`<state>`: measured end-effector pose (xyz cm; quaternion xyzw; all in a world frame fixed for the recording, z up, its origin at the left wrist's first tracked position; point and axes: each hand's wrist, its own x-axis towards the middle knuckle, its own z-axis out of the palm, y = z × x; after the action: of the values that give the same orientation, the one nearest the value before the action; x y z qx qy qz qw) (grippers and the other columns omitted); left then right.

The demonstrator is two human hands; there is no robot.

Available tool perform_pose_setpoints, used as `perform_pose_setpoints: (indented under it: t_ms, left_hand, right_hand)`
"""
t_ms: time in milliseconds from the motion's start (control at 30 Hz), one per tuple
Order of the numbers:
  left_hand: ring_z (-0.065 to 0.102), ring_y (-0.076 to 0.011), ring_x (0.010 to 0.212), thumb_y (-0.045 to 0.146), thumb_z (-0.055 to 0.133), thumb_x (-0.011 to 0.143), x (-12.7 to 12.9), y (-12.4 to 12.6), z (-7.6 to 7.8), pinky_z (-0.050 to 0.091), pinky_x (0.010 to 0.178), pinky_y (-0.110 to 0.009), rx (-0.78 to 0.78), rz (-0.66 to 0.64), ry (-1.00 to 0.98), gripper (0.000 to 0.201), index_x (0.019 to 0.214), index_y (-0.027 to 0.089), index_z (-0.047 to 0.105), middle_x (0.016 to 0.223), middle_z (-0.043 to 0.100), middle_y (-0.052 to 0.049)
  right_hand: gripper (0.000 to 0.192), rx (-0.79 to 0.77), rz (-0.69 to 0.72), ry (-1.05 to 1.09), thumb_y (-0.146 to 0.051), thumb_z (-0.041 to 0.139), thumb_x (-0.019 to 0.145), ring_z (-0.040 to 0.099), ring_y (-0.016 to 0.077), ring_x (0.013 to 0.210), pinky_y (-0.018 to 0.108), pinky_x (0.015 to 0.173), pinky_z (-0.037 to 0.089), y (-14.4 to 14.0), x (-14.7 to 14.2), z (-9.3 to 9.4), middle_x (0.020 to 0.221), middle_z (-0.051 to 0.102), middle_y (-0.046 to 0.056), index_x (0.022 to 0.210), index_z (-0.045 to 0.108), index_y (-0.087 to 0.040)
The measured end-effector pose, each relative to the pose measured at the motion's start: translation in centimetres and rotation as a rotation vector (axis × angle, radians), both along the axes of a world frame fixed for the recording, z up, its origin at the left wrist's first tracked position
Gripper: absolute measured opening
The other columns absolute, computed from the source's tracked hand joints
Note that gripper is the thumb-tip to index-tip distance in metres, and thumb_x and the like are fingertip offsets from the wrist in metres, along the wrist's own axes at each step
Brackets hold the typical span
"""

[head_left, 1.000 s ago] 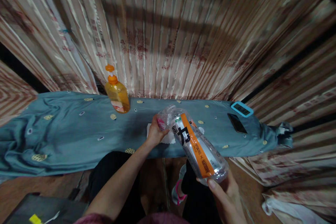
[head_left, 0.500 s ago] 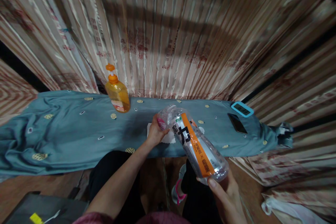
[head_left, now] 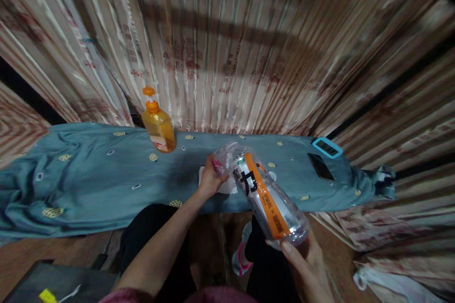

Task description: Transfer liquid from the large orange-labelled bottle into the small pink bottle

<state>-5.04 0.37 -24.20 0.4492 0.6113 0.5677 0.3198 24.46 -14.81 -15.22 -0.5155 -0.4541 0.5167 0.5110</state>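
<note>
**A clear ribbed bottle held between both our hands**

We hold a clear plastic bottle (head_left: 265,194) slanted over the near edge of the table, its neck tipped away from us and to the left, its base towards us. The bottle is see-through and ribbed, with an orange and white label strip that carries dark printed characters. Our right hand (head_left: 307,265) cups the rounded base from below, thumb pressed on the wall, fingers curled about it. Our left hand (head_left: 212,180) is closed round the neck end, fingers wrapped over the pink cap (head_left: 217,166); how tightly they grip we cannot tell.

Just under the left hand a white crumpled tissue (head_left: 227,185) lies on the teal cloth (head_left: 92,180), a soft, wrinkled cover dotted with small yellow patterns. Farther back stands an amber pump bottle (head_left: 159,128) with an orange top. To the right lie a flat dark phone (head_left: 320,166) and a blue-framed timer (head_left: 327,147). Behind hangs a glossy, pleated striped curtain (head_left: 249,47).
</note>
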Motion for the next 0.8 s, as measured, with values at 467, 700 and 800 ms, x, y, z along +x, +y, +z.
perform_pose_setpoints:
  t_ms: [467, 700, 800]
  left_hand:
    - [0.087, -0.0358, 0.127, 0.013, 0.1, 0.065, 0.1, 0.0, 0.1, 0.068, 0.117, -0.05, -0.037, 0.013, 0.003, 0.091, 0.146, 0.024, 0.061, 0.136, 0.087, -0.01]
    - [0.087, -0.0351, 0.129, 0.016, 0.101, 0.067, 0.0, 0.0, 0.0, 0.068, 0.12, -0.049, -0.03, 0.004, 0.018, 0.091, 0.148, 0.025, 0.062, 0.137, 0.088, -0.01]
    - [0.087, -0.0346, 0.128, 0.015, 0.101, 0.067, 0.0, -0.1, 0.2, 0.068, 0.119, -0.05, -0.04, 0.002, 0.03, 0.09, 0.148, 0.026, 0.061, 0.138, 0.088, -0.009]
  right_hand:
    - [0.074, -0.046, -0.102, 0.072, -0.061, 0.117, 0.077, 0.095, 0.0322, 0.113, 0.035, 0.097, 0.072, -0.8, -2.6, 2.4, 0.124, 0.101, 0.005, 0.138, 0.09, -0.031]
    - [0.08, -0.046, -0.102, 0.025, -0.068, 0.115, 0.076, 0.094, 0.0361, 0.119, 0.04, 0.105, 0.069, -0.7, -2.4, 2.1, 0.129, 0.1, 0.009, 0.141, 0.088, -0.029]
    - [0.079, -0.046, -0.103, 0.041, -0.067, 0.116, 0.075, 0.094, 0.0339, 0.117, 0.038, 0.102, 0.07, -0.7, -2.4, 2.2, 0.127, 0.1, 0.006, 0.139, 0.088, -0.031]
